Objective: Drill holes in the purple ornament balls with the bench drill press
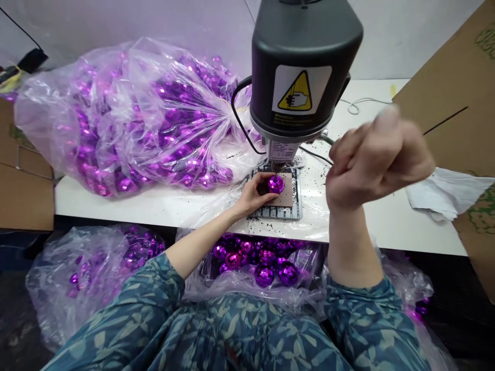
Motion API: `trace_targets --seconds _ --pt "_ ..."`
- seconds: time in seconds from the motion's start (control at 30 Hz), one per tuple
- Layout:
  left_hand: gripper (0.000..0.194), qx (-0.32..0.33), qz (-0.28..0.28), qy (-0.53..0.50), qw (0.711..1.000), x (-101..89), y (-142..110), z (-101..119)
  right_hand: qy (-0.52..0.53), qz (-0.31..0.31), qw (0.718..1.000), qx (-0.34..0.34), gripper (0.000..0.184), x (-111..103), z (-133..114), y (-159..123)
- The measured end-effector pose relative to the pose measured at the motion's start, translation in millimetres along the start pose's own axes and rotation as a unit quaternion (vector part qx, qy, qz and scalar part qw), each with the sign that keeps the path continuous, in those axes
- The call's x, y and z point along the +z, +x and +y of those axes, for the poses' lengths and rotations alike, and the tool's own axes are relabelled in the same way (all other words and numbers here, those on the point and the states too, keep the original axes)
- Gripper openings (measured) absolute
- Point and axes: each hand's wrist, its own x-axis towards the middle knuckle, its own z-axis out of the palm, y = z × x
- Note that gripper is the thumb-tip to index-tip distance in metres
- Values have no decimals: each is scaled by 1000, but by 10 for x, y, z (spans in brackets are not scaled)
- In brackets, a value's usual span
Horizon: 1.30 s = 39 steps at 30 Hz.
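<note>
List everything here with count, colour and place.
Machine: one, black, centre
Sticker: one, yellow-white, on machine
Cables: several, black or pale, by machine
Ball: one, purple, under machine
Board: one, brown, under ball
Plate: one, grey, under board
Table: one, white, centre
Bags: several, clear, left and below table
Other balls: many, purple, below table edge
Boxes: two, brown, both sides
Sheet: one, white, right
Sleeves: two, blue patterned, bottom
Left hand: one, pinching ball
Right hand: one, closed, raised

"Attention" warning sign (302, 89) on machine (307, 38)
</note>
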Motion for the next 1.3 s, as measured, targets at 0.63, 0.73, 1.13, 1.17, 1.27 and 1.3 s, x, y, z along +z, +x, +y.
trace_targets --seconds 0.63,0.73,1.13,1.17,1.27,1.3 --pt "46 -44 52 -168 983 -200 -370 214 39 -38 993 100 53 268 106 463" --pt "49 -125 47 -264 955 -236 -402 274 36 -39 993 106 53 265 111 463" --pt "54 -231 21 -335 913 -330 -388 340 43 -32 993 102 55 261 153 461" --pt "54 -230 20 -332 915 -326 -388 339 40 -32 993 102 55 263 154 461" --pt "52 -225 22 -331 916 -315 -425 356 29 -30 995 95 54 272 157 462" --pt "52 -222 24 -328 918 -320 -456 373 26 -31 995 96 55 275 154 461"
